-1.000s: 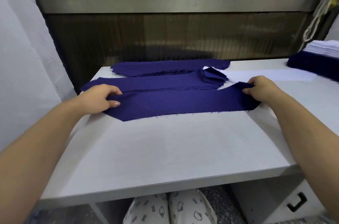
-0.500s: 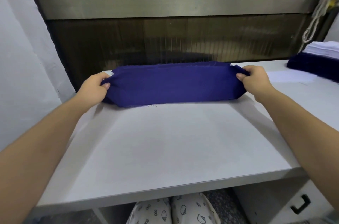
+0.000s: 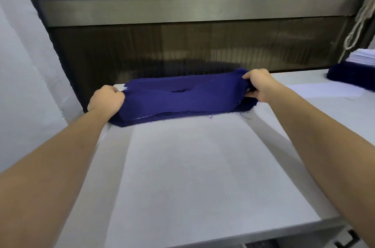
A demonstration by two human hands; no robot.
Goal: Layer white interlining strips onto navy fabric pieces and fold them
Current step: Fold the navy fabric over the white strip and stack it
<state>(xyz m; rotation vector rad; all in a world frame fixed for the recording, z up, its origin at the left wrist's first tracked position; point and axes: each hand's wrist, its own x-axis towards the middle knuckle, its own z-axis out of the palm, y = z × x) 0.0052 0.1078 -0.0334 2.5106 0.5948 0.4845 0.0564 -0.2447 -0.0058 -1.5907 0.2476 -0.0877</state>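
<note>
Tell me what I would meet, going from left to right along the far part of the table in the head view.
left hand → navy fabric, gripped at both ends → right hand → white interlining strip lying flat → stack of navy and white pieces

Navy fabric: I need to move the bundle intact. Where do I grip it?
Probably its two short ends, one from each side, as the left hand and right hand do: the fabric is a long, limp, layered bundle that would likely sag if held mid-span.
</note>
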